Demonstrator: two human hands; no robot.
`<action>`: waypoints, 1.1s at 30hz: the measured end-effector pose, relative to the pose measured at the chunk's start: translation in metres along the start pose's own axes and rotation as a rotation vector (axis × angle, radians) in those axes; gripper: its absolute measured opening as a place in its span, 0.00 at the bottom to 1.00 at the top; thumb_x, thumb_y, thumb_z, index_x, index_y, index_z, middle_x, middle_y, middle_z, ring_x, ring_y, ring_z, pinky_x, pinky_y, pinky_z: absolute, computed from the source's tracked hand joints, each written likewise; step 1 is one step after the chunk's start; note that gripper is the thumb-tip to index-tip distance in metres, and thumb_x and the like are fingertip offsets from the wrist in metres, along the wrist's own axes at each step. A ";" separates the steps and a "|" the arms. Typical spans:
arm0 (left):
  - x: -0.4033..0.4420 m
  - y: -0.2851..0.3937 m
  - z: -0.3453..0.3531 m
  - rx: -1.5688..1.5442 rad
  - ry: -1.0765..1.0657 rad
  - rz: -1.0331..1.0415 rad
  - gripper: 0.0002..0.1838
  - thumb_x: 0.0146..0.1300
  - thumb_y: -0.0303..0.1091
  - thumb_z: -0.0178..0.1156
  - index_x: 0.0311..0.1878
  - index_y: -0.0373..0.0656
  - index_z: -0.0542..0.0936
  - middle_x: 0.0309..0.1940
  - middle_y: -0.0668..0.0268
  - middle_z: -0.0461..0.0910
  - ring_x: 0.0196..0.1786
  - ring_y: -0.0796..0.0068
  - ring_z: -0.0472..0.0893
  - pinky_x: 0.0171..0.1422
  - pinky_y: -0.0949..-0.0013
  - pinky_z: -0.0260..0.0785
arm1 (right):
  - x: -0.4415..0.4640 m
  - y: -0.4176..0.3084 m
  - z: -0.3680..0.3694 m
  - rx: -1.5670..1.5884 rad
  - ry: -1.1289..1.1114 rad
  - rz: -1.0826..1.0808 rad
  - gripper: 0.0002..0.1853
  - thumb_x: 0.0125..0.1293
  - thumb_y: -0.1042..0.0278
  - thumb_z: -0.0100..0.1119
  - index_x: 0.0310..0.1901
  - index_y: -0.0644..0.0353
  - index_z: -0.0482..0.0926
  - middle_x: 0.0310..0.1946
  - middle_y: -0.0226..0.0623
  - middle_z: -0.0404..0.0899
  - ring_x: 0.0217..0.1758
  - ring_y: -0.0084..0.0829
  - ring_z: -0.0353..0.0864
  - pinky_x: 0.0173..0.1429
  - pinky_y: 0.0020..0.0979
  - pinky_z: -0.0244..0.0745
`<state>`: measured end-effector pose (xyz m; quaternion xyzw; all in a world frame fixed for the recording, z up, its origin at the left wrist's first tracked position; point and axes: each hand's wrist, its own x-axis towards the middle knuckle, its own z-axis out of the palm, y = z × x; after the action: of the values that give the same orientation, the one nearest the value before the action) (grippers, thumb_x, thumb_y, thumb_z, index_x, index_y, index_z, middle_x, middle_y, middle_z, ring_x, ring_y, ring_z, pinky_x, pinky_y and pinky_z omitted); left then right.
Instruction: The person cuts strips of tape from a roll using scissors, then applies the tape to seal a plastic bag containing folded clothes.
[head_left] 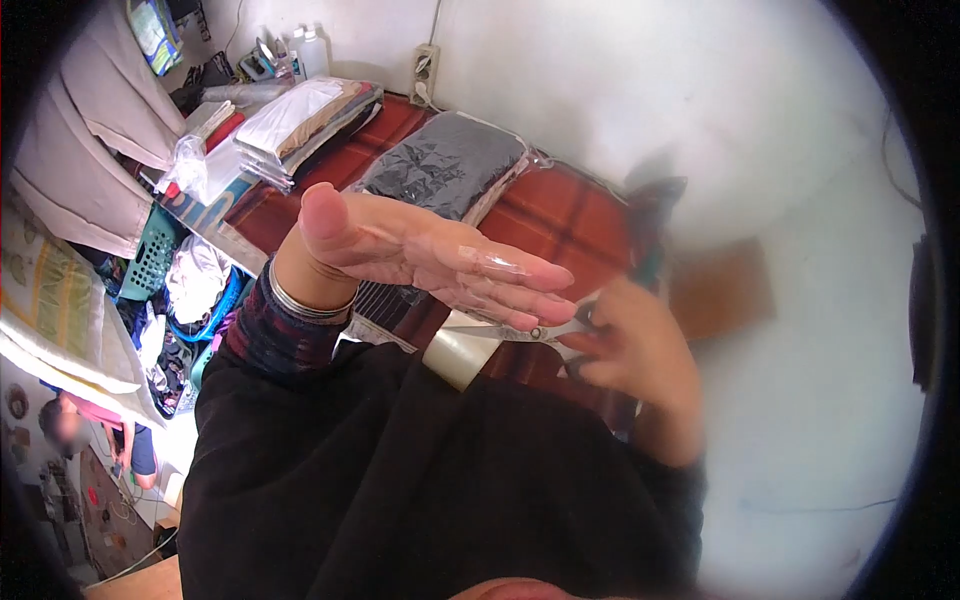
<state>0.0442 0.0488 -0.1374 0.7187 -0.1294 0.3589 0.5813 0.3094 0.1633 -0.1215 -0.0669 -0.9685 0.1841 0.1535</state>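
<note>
My left hand (430,250) is stretched flat in mid-air, fingers straight and together, thumb out to the side. A short piece of clear tape (500,264) sticks to its index finger. My right hand (635,345) is closed around the dark handles of a pair of scissors (492,332). The scissor blades point left, beneath the left fingertips. Just below the blades a wide tape roll (463,352) stands close to my dark top; its far side is partly hidden.
Plastic-wrapped dark clothing (445,160) lies on the red plaid surface (560,220), with a stack of packed garments (305,125) behind. Laundry baskets (150,255) stand to the left. A blurred brown piece (725,290) is at right. Another person (120,430) is at lower left.
</note>
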 end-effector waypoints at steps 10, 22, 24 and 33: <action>-0.004 -0.014 0.002 -0.024 0.049 0.055 0.66 0.50 0.84 0.40 0.72 0.27 0.46 0.73 0.33 0.37 0.77 0.40 0.39 0.75 0.39 0.29 | 0.013 -0.005 0.009 0.013 0.010 -0.079 0.17 0.37 0.66 0.71 0.29 0.62 0.74 0.28 0.40 0.73 0.36 0.43 0.76 0.39 0.39 0.71; -0.035 0.002 -0.001 -0.090 0.456 -0.220 0.70 0.41 0.91 0.34 0.76 0.42 0.39 0.76 0.44 0.40 0.76 0.44 0.48 0.72 0.39 0.51 | -0.033 0.038 0.036 0.152 -0.022 0.311 0.24 0.38 0.61 0.72 0.37 0.63 0.76 0.36 0.45 0.75 0.43 0.47 0.76 0.46 0.41 0.72; -0.043 0.000 -0.004 -0.158 0.507 -0.152 0.69 0.43 0.90 0.35 0.77 0.43 0.38 0.76 0.45 0.40 0.76 0.44 0.48 0.71 0.40 0.53 | -0.045 0.070 0.074 0.127 -0.114 0.451 0.25 0.39 0.60 0.72 0.39 0.64 0.77 0.39 0.46 0.76 0.45 0.47 0.76 0.47 0.42 0.73; -0.040 -0.034 -0.002 -0.349 0.751 0.015 0.60 0.51 0.85 0.37 0.77 0.50 0.41 0.76 0.48 0.37 0.76 0.39 0.45 0.70 0.36 0.54 | -0.022 0.094 0.141 -0.085 -0.420 0.795 0.27 0.53 0.57 0.69 0.54 0.62 0.78 0.54 0.53 0.76 0.60 0.47 0.74 0.61 0.43 0.71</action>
<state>0.0351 0.0512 -0.1890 0.4276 0.0276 0.5731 0.6986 0.2917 0.1988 -0.2881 -0.4013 -0.8844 0.1983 -0.1320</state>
